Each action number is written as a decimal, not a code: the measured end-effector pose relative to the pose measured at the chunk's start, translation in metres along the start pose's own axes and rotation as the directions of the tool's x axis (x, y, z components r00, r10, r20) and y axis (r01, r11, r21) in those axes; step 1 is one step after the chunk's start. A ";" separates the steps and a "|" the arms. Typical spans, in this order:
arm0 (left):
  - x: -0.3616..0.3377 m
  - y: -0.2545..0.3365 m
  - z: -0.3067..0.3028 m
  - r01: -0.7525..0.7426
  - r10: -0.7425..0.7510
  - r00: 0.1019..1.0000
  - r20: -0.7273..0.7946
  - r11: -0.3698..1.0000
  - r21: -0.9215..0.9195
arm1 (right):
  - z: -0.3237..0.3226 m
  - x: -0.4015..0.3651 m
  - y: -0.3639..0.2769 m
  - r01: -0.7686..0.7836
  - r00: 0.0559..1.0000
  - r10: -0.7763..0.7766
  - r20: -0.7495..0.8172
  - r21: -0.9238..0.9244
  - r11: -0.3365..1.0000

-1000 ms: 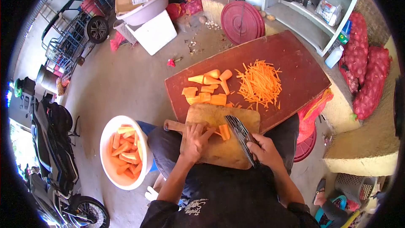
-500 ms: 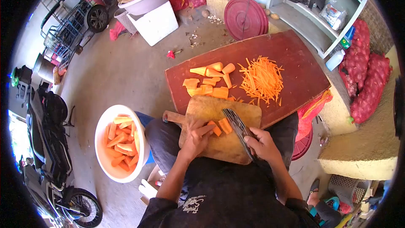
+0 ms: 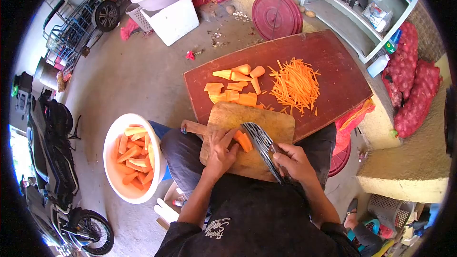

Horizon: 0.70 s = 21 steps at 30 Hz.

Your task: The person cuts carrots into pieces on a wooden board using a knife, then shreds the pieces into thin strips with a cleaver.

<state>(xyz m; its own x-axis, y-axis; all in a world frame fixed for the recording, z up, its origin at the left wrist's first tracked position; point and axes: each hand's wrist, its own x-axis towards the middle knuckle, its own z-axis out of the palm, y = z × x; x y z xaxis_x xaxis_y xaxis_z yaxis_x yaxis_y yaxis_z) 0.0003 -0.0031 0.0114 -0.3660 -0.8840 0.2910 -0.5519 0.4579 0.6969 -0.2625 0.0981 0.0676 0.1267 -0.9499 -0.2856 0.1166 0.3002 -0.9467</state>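
Note:
My left hand (image 3: 220, 150) presses down on a carrot piece (image 3: 244, 141) lying on the wooden cutting board (image 3: 266, 123) across my lap. My right hand (image 3: 294, 163) grips the handle of a cleaver (image 3: 259, 140), whose blade stands against the right side of that carrot piece. Beyond the board, a dark red tabletop (image 3: 333, 66) carries several carrot chunks (image 3: 233, 90) and a heap of carrot strips (image 3: 295, 85).
A white bowl (image 3: 110, 162) of carrot pieces sits on the floor to my left. Red mesh sacks (image 3: 412, 85) lean at the right, a white shelf (image 3: 342, 14) stands behind, a motorbike (image 3: 52, 162) is parked at far left, and a red lid (image 3: 276, 14) leans at the back.
My left hand has gathered the carrot pieces together under its fingers, and the cleaver has moved left up against them.

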 end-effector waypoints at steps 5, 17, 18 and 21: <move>-0.004 0.001 -0.001 -0.038 0.038 0.999 -0.005 0.999 -0.026 | -0.011 0.000 0.014 0.040 0.997 -0.039 -0.070 0.017 0.999; -0.013 -0.002 0.025 -0.111 0.133 0.983 -0.129 0.980 0.167 | 0.012 0.018 0.009 0.091 0.995 -0.080 0.059 -0.229 0.969; -0.012 -0.001 0.024 -0.131 0.153 0.980 -0.129 0.977 0.166 | 0.012 0.019 0.008 0.079 0.996 -0.069 0.053 -0.224 0.971; -0.009 0.007 0.017 -0.182 0.206 0.971 -0.122 0.966 0.185 | 0.012 0.017 -0.001 0.031 0.999 -0.023 0.042 -0.212 0.977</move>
<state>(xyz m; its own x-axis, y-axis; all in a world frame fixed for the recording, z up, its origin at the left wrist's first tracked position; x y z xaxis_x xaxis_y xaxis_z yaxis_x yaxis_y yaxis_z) -0.0133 0.0102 0.0023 -0.3780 -0.7753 0.5060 -0.6047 0.6206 0.4991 -0.2490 0.0828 0.0654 0.1649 -0.9521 -0.2575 -0.0908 0.2453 -0.9652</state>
